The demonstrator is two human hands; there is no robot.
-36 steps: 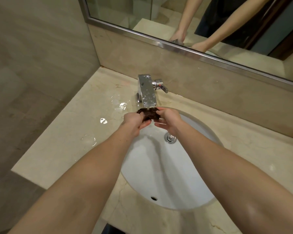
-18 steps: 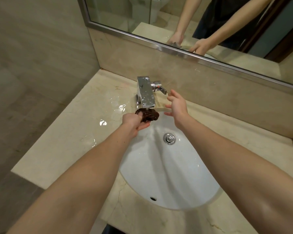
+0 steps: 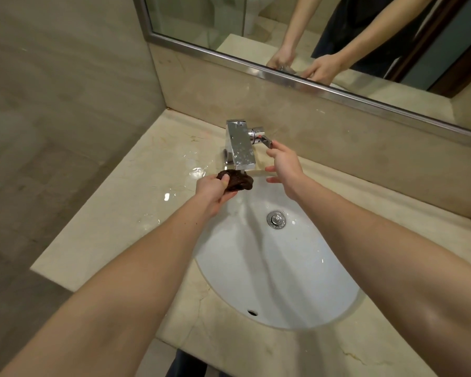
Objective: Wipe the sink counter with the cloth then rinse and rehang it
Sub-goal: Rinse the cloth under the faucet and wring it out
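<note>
A small dark brown cloth (image 3: 238, 180), bunched and wet, hangs right under the spout of the chrome faucet (image 3: 239, 148). My left hand (image 3: 214, 193) is shut on the cloth's left end, over the back rim of the white sink (image 3: 297, 281). My right hand (image 3: 284, 165) holds nothing, its fingers spread, with the fingertips touching or nearly touching the faucet lever (image 3: 264, 138) on the faucet's right side. The beige marble counter (image 3: 114, 213) surrounds the sink.
Water puddles (image 3: 196, 172) shine on the counter left of the faucet. The chrome drain plug (image 3: 276, 219) sits in the basin. A framed mirror (image 3: 310, 36) runs above the backsplash. A tiled wall closes the left side.
My right hand has let go of the cloth and moved up and right to the faucet lever. My left hand still holds the cloth under the spout.
</note>
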